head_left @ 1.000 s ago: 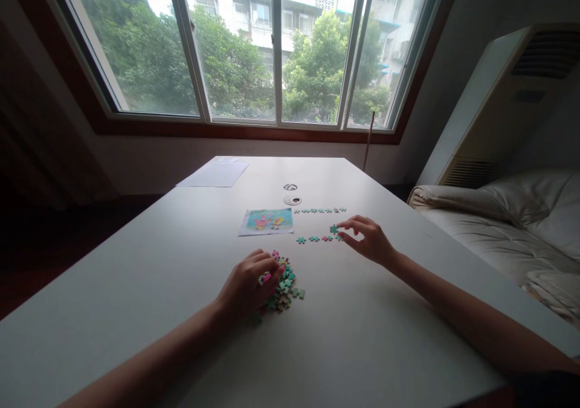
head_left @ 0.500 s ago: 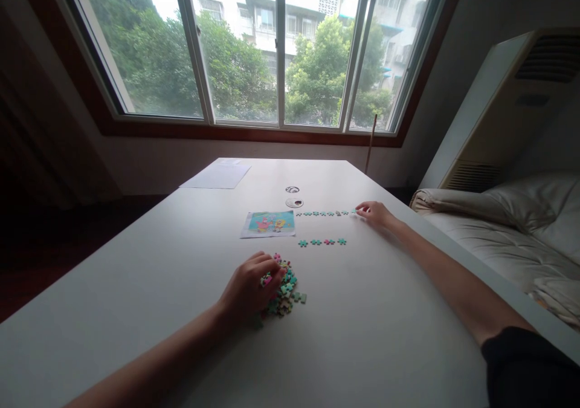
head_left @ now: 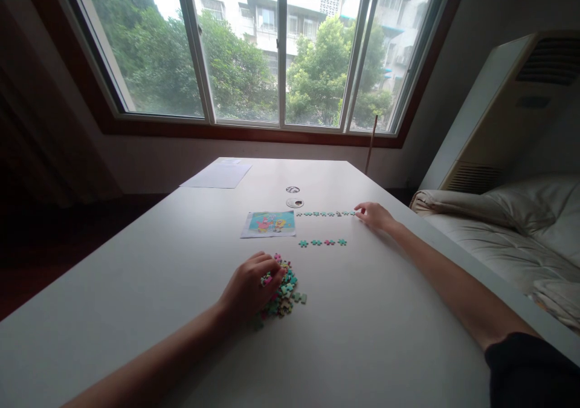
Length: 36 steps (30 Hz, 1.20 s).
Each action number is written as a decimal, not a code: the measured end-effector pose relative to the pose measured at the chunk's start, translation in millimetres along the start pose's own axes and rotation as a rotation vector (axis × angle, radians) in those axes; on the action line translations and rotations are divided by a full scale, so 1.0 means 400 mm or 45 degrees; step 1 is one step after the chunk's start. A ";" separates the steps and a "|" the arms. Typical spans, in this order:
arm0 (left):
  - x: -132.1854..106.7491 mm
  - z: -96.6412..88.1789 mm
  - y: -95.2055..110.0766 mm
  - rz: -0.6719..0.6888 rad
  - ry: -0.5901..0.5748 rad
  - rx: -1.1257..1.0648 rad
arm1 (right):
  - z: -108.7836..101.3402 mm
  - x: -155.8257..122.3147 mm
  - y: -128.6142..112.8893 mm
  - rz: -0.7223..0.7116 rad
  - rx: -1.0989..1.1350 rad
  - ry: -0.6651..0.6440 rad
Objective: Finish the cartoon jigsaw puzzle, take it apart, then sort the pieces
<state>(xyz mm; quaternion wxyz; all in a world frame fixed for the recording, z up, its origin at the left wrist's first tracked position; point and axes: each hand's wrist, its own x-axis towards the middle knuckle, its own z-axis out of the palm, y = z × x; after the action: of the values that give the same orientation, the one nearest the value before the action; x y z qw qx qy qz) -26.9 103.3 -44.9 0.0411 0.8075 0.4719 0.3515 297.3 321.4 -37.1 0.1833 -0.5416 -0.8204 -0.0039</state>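
A heap of small jigsaw puzzle pieces [head_left: 286, 289], mostly green with some pink and yellow, lies on the white table. My left hand [head_left: 256, 281] rests against the heap's left side with fingers curled over it; whether a piece is between the fingertips is hidden. Farther off, my right hand [head_left: 374, 214] is closed at the fingertips on a puzzle piece [head_left: 353, 213] at the right end of the upper row of pieces [head_left: 316, 214]. Nearer to me runs a shorter, spaced row of pieces [head_left: 329, 242]. Left of these rows lies a cartoon picture sheet [head_left: 270, 223].
Beyond the picture sheet lie two small round items [head_left: 295, 203]. White paper [head_left: 216, 175] lies at the table's far left corner. A pale sofa [head_left: 489, 229] stands along the right side, and a large window [head_left: 281, 51] is ahead.
My right hand has shifted very slightly left, bringing the piece at its fingertips closer to the upper row. The left hand has stayed at the heap.
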 end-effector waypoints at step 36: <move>-0.007 -0.008 0.085 0.212 -0.171 -0.155 | -0.018 -0.358 -0.435 -0.353 1.182 -0.213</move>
<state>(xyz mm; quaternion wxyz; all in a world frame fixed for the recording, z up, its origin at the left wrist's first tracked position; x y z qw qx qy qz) -4.8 81.5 -30.2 0.0921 0.8616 0.3772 0.3270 193.9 121.0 -40.7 0.3366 -0.2867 -0.8118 0.3814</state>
